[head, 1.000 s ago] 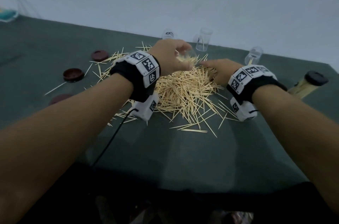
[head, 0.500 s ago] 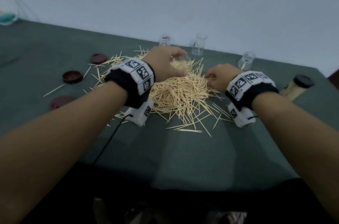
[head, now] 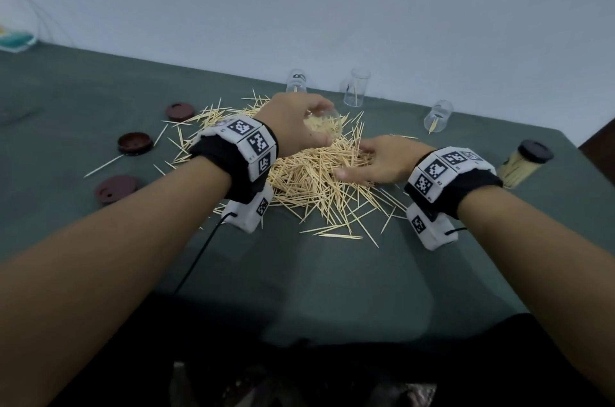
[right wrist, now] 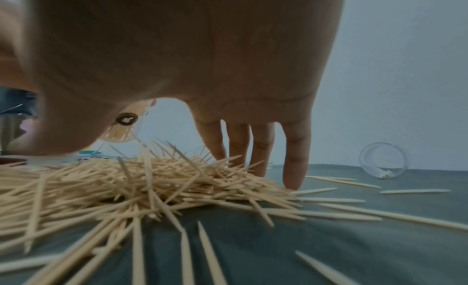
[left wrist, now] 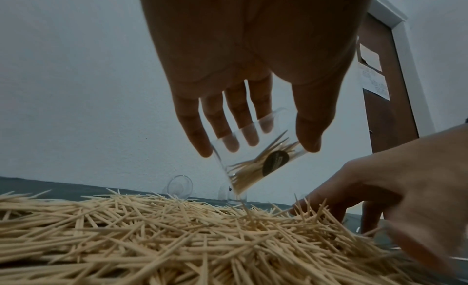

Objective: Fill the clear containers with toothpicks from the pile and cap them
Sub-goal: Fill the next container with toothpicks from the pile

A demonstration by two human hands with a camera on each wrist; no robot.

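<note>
Left hand (head: 293, 127) grips tilted container (left wrist: 255, 159) (mouth toward 3 o'clock) so the unclenched right hand (head: 379, 163) can feed toothpicks (head: 309, 173).

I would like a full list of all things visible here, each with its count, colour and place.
toothpick pile: one, pale wood, table centre
held container: one, clear, partly filled, tilted above pile
uncapped containers: three, clear, behind pile near wall
capped container: one, full, dark cap, lying far right
caps: three, dark red-brown, left of pile
table: one, dark green
left hand: grip on held container
right hand: fingers straight, in pile
</note>
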